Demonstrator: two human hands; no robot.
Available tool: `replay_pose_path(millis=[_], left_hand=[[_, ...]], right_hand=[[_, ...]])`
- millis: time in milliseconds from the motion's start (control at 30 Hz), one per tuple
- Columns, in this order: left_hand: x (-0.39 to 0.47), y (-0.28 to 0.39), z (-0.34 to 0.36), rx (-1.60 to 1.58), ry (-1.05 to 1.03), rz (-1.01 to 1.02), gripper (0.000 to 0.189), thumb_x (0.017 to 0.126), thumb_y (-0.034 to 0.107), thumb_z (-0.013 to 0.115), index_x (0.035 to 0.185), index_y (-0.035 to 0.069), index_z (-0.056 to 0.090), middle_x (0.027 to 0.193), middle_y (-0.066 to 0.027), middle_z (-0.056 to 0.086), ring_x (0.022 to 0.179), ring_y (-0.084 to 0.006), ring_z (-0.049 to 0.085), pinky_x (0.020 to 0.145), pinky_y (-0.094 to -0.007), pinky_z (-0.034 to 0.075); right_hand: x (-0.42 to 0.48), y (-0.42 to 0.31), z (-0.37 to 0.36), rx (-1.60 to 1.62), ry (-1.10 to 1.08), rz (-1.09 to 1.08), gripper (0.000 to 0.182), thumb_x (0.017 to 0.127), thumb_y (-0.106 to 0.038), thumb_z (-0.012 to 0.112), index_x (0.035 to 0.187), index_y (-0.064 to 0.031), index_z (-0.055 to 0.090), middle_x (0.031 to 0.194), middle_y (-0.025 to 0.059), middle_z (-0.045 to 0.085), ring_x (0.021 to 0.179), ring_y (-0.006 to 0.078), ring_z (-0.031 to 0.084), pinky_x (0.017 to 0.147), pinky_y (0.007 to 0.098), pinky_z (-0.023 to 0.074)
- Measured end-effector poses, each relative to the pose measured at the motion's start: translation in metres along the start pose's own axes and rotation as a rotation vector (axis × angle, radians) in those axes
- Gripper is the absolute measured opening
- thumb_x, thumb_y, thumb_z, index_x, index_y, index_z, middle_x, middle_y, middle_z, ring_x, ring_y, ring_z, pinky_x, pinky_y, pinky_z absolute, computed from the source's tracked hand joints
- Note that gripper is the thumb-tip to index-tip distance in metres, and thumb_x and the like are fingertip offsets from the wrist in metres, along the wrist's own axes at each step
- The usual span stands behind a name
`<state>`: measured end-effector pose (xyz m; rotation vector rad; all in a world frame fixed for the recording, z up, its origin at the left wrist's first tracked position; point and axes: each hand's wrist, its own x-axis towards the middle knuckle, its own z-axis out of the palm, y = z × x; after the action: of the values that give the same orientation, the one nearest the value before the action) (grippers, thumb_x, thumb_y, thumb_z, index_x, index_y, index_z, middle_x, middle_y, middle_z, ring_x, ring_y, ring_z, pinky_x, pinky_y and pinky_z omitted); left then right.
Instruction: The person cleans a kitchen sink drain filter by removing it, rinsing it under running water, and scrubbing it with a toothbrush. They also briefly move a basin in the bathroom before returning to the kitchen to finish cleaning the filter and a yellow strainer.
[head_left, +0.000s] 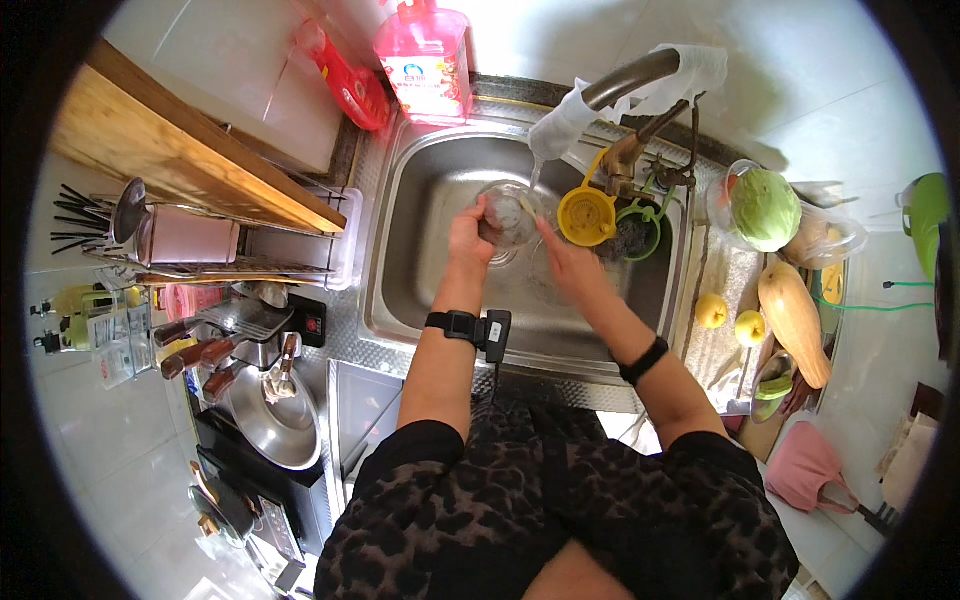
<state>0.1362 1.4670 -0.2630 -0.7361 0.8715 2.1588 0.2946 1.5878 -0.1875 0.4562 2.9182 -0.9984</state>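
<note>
Over the stainless steel sink (424, 281), my left hand (471, 236) grips the rim of a round clear bowl (506, 217). My right hand (571, 259) holds a small pale, narrow item (529, 207) against the bowl's right side; blur hides what exactly it is. A thin stream of water (535, 172) falls from the cloth-wrapped faucet spout (559, 127) at the bowl's far right edge. To the right of the bowl hangs a yellow strainer (583, 217), with a green-rimmed holder (651, 236) containing a dark scouring pad beside it.
Behind the sink stand a pink detergent bottle (424, 67) and a red bottle (352, 82). A cabbage (765, 208), a squash (791, 319) and two yellow fruits (711, 310) lie at right. Leftward are a dish rack (337, 240), knives (202, 360) and a metal pan (281, 427).
</note>
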Motion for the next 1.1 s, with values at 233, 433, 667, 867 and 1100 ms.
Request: replay_pose_path(millis=[233,433,667,867,1100], left_hand=[[-0.011,-0.007,0.017,0.046,-0.039,-0.047,0.007,0.087,0.013,0.057,0.086,0.006,0.058,0.069,0.0000,0.056,0.057,-0.0104,0.053,0.049,-0.0231,0.046],[-0.002,-0.004,0.018,-0.021,0.023,0.134,0.011,0.087,0.014,0.058,0.089,0.003,0.060,0.070,-0.0008,0.058,0.058,-0.0118,0.052,0.054,-0.0243,0.046],[-0.023,-0.028,0.005,1.032,-0.235,0.557,0.011,0.078,0.008,0.061,0.089,0.008,0.065,0.067,0.0004,0.060,0.058,-0.0130,0.052,0.065,-0.0280,0.043],[-0.067,-0.045,0.009,1.878,-0.476,1.456,0.021,0.069,0.007,0.059,0.089,0.013,0.064,0.075,0.0008,0.057,0.081,-0.0191,0.055,0.089,-0.0420,0.032],[-0.081,-0.039,0.006,1.650,-0.237,1.304,0.048,0.068,0.010,0.060,0.115,0.008,0.051,0.112,-0.0114,0.052,0.100,-0.0256,0.054,0.100,-0.0478,0.026]], right_hand=[[0.011,0.004,-0.004,0.040,0.098,-0.025,0.056,0.086,-0.010,0.044,0.138,-0.0251,0.029,0.078,0.0230,0.059,0.071,0.0410,0.059,0.061,0.0496,0.0458],[-0.021,0.007,0.016,0.125,-0.014,0.032,0.052,0.086,-0.012,0.045,0.136,-0.0188,0.032,0.082,0.0253,0.058,0.072,0.0421,0.058,0.063,0.0502,0.0453],[0.001,0.039,0.018,0.890,0.069,0.608,0.031,0.087,-0.030,0.055,0.105,-0.0046,0.052,0.077,0.0087,0.056,0.052,0.0189,0.050,0.046,0.0325,0.0396],[0.026,0.014,0.002,1.274,-0.007,0.771,0.019,0.083,-0.026,0.061,0.079,-0.0093,0.053,0.063,-0.0008,0.048,0.042,0.0063,0.036,0.037,0.0234,0.0250],[0.033,0.026,0.025,1.183,0.054,0.709,0.010,0.083,-0.018,0.060,0.077,-0.0102,0.057,0.055,-0.0053,0.046,0.041,0.0044,0.034,0.036,0.0207,0.0244]])
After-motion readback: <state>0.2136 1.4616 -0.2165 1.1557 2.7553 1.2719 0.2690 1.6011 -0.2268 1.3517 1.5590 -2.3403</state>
